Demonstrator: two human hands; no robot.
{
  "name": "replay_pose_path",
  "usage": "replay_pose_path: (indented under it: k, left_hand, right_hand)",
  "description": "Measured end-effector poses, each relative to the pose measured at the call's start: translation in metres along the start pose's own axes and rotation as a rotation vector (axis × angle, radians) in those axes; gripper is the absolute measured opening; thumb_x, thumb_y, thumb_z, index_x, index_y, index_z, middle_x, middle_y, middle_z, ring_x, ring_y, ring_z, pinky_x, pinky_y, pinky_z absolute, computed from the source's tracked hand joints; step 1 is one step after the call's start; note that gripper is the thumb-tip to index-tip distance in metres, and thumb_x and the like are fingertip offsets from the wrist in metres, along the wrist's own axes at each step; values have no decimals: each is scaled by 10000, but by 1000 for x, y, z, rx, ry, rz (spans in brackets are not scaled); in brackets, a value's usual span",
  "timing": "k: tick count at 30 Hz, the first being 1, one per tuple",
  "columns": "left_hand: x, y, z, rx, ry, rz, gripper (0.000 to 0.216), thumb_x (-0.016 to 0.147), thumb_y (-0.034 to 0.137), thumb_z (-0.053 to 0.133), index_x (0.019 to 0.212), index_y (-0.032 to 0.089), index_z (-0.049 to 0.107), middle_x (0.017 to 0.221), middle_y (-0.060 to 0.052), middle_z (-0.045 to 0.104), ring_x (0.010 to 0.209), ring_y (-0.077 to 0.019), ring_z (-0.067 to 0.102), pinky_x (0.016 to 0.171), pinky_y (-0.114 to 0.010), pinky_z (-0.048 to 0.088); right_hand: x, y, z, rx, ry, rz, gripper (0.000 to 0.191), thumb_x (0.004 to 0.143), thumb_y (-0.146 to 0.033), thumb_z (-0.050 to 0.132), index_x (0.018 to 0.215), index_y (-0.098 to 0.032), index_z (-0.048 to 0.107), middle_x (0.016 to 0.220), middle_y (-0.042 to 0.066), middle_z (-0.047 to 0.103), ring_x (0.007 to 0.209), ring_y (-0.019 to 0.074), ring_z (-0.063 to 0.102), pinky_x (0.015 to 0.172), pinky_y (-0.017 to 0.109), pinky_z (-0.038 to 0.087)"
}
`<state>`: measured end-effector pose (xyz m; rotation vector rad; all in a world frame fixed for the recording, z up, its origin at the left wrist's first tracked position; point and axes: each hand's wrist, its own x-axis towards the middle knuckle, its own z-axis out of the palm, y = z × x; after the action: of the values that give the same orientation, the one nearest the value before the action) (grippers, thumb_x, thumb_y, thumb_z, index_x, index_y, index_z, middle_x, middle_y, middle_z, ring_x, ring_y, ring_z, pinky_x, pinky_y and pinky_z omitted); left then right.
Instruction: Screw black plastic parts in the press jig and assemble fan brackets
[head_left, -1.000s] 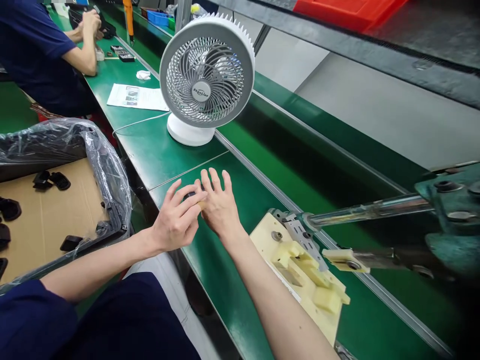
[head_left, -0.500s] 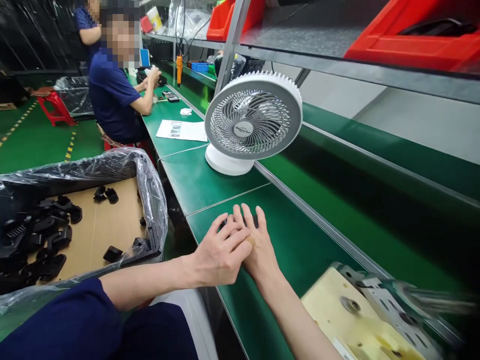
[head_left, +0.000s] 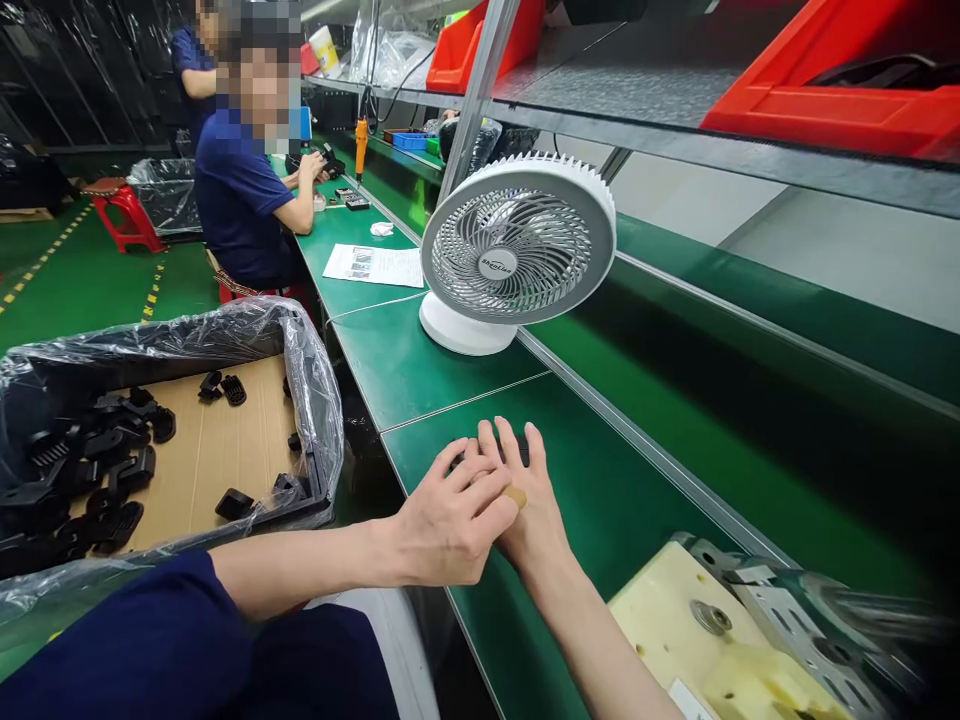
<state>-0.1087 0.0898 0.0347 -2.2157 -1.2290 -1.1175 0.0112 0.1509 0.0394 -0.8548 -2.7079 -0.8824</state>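
Observation:
My left hand (head_left: pixel 459 518) lies across the back of my right hand, its fingers curled and its thumb and index finger close together. At their tips sits a small tan patch (head_left: pixel 516 495) that looks like an adhesive bandage, against the right hand. My right hand (head_left: pixel 531 505) is palm down over the green workbench (head_left: pixel 442 405), fingers stretched out and slightly apart. Something dark shows between those fingers; its kind is hidden. A white and grey fan (head_left: pixel 517 245) stands on the bench just beyond both hands.
At left, a plastic-lined bin (head_left: pixel 319 400) holds several black plastic parts (head_left: pixel 105 450). A cream-coloured fixture (head_left: pixel 690 620) with metal brackets sits at lower right. Red bins (head_left: pixel 832 110) rest on the shelf above. A co-worker (head_left: pixel 244 190) sits farther along the bench, beyond a printed sheet (head_left: pixel 375 265).
The view has shifted slightly, so everything appears a little farther right and lower. My hands keep nearly the same pose, and more of the tan patch shows. The co-worker's hands have moved a little.

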Motion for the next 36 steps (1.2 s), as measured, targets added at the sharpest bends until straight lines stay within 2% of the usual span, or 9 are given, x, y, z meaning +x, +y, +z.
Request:
replay_pose_path:
  k: [4,13,18,25,31,36]
  left_hand:
    - [-1,1,-1,-6,8,6,247,792,128,412,914,139,626,1078,-95,680,1040,-224,604,1073,-454,385]
    - [-4,-6,2,16,-13,-36,354,780,126,407,1070,98,606,1194,-121,642,1190,-256,536,1072,-464,384]
    - [-8,-2,1,-13,-93,-15,332,780,134,409,1036,119,620,1173,-126,649,1128,-250,572,1078,-488,376]
    - [-5,-1,0,-17,-96,5,326,787,131,408,1031,124,624,1173,-120,652,1117,-247,573,1063,-488,387]
    - [-6,6,2,-103,28,29,298,793,141,405,993,100,622,1154,-130,651,1137,-261,553,1043,-465,412]
    - [-22,30,-1,-274,72,101,210,769,187,427,851,109,604,1059,-162,659,1012,-249,582,987,-489,454]
  right_hand:
    - [0,1,-2,-25,12,-3,333,880,-262,527,1141,-87,637,1203,198,611,1195,370,492,1057,570,314]
    - [2,-5,2,-30,25,12,318,817,-204,575,1096,-73,654,1226,203,598,1233,366,458,1098,556,264]
    - [1,-5,1,-26,-10,4,320,855,-238,545,1121,-90,641,1222,198,601,1220,367,474,1077,568,287]
    - [-2,-4,-6,-26,4,10,330,863,-251,537,1137,-102,644,1201,185,619,1207,362,492,1069,562,312]
    - [-13,-16,-18,1,-54,102,394,839,-184,528,1218,-108,607,1242,188,597,1239,369,468,1065,575,313]
    - [-47,-43,-32,43,-63,237,301,860,-261,527,1118,-196,668,1228,151,621,1239,361,478,1061,589,293]
